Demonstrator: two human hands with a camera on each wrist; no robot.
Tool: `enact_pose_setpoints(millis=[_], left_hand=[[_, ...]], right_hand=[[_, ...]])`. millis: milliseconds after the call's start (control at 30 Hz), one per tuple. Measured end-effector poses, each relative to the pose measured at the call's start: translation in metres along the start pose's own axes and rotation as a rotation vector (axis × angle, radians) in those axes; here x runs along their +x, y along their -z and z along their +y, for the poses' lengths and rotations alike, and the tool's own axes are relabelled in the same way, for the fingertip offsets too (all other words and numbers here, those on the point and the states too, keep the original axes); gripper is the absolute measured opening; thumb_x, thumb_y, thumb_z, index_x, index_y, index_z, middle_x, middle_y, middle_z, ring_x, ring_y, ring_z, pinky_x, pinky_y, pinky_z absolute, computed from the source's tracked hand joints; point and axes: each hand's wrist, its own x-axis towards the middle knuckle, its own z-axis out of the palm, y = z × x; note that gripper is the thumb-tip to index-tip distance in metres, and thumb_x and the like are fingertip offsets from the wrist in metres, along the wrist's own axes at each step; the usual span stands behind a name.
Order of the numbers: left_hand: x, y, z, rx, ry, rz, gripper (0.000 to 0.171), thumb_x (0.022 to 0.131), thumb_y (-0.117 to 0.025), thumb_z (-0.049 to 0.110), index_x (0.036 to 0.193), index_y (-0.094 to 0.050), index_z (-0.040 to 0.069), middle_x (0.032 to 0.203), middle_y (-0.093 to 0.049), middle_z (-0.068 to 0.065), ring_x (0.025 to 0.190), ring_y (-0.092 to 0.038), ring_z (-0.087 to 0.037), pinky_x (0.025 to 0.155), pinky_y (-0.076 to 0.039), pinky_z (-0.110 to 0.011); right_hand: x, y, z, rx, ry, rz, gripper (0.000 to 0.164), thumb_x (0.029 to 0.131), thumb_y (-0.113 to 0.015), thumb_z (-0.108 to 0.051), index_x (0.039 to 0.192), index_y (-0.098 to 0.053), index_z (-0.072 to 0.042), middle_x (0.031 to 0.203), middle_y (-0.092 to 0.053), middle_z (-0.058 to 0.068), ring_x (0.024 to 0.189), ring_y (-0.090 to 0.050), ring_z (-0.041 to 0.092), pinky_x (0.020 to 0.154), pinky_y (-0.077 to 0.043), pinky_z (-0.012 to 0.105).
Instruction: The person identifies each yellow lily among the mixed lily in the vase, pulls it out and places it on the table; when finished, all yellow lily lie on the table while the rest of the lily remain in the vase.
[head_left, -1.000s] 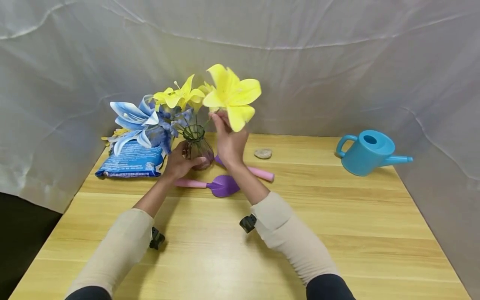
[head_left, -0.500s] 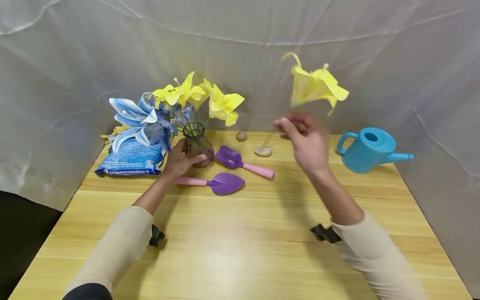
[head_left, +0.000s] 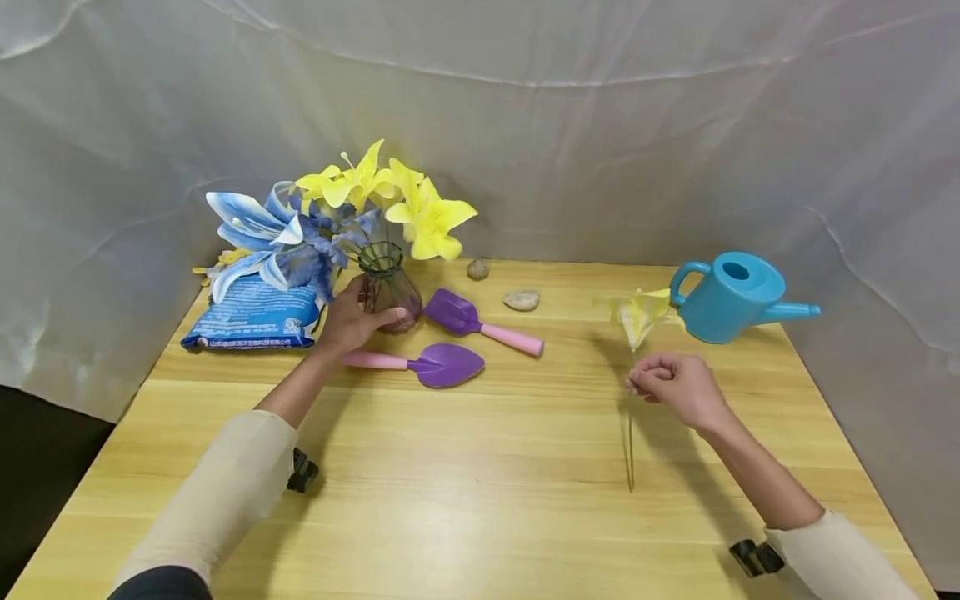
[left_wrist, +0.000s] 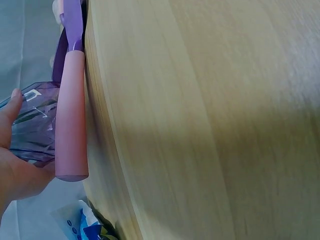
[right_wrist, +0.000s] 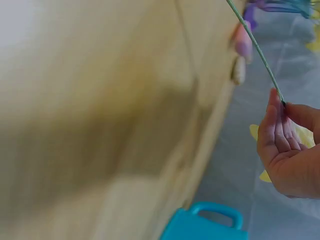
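My left hand [head_left: 351, 321] grips the side of a purple-tinted glass vase [head_left: 393, 300] with a dark, scalloped rim. Yellow lilies [head_left: 431, 218] and a blue-and-white lily spray [head_left: 258, 227] rise around the vase's mouth. Over the right part of the table, my right hand [head_left: 678, 387] pinches the green stem [right_wrist: 257, 47] of a single yellow lily [head_left: 639, 315] between thumb and fingertips. Its bloom is up and the stem hangs down, apart from the vase. In the right wrist view the hand mostly hides the bloom.
Two purple toy trowels with pink handles, a pointed trowel [head_left: 448, 365] and a square-ended trowel [head_left: 453, 312], lie right of the vase. Behind them are two stones [head_left: 521, 300]. A blue watering can [head_left: 731, 297] stands back right; a blue printed bag [head_left: 255, 315] lies at the left.
My right hand has carried one yellow lily away from the vase, to the right and then down toward the front. My left hand has kept its hold on the vase.
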Motion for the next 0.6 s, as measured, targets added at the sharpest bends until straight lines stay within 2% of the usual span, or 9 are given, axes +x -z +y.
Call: enact_pose_setpoints(millis=[167, 367, 433, 600], left_hand=[[-0.001, 0.005, -0.002, 0.017, 0.021, -0.007, 0.097, 0.068, -0.071, 0.046, 0.138, -0.021, 0.003, 0.135, -0.032, -0.020, 0.123, -0.030, -0.034, 0.097, -0.030, -0.047], [-0.002, 0.004, -0.002, 0.010, 0.023, -0.017, 0.095, 0.069, -0.071, 0.045, 0.138, -0.021, 0.003, 0.135, -0.032, -0.020, 0.123, -0.030, -0.034, 0.097, -0.031, -0.046], [-0.002, 0.004, -0.002, 0.004, 0.023, -0.016, 0.094, 0.069, -0.071, 0.044, 0.138, -0.022, 0.003, 0.134, -0.034, -0.020, 0.122, -0.031, -0.033, 0.096, -0.032, -0.046], [0.000, 0.002, -0.001, 0.003, 0.010, -0.018, 0.093, 0.068, -0.071, 0.045, 0.137, -0.024, 0.003, 0.133, -0.036, -0.020, 0.121, -0.033, -0.034, 0.095, -0.032, -0.046]], right_hand=[[-0.002, -0.018, 0.013, -0.015, -0.056, -0.047, 0.015, 0.084, -0.058, -0.007, 0.085, -0.061, 0.007, 0.076, -0.064, 0.016, 0.068, -0.061, 0.025, 0.058, -0.053, 0.033], [-0.002, -0.040, 0.020, -0.086, -0.102, -0.088, 0.012, 0.080, -0.061, -0.007, 0.079, -0.064, 0.004, 0.067, -0.064, 0.010, 0.059, -0.062, 0.019, 0.053, -0.052, 0.029], [-0.002, -0.044, 0.019, -0.070, -0.128, -0.098, 0.013, 0.081, -0.060, -0.007, 0.079, -0.064, 0.005, 0.067, -0.064, 0.011, 0.060, -0.063, 0.020, 0.054, -0.052, 0.030], [-0.003, -0.044, 0.015, -0.163, -0.135, -0.059, 0.014, 0.080, -0.060, -0.010, 0.073, -0.064, 0.002, 0.063, -0.063, 0.007, 0.056, -0.061, 0.019, 0.051, -0.050, 0.028]])
